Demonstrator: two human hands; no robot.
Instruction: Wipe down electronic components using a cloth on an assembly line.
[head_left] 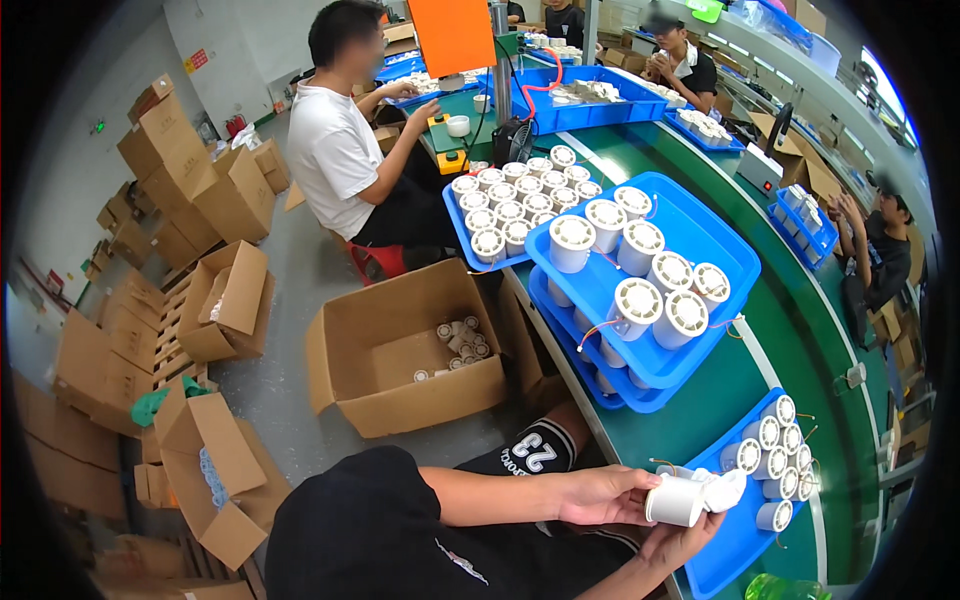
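Low on the right of the head view, my left hand (602,495) pinches a smooth white plastic cylinder (674,503) from its left side. My right hand (684,545) is closed around the same cylinder from below and from the right. Against its right end sits a white rounded piece (724,490); whether it is joined to the cylinder or only held beside it, I cannot tell. Just beyond my hands lies a blue tray (715,558) with several white cylinders (772,462) that have slotted round tops and thin wires.
Stacked blue trays (735,235) with more cylinders stand farther up the green workbench (650,430). An open cardboard box (415,390) with small white parts is on the floor at the left. A co-worker in a white shirt (335,150) sits beyond. A green bottle (785,588) shows at the lower edge.
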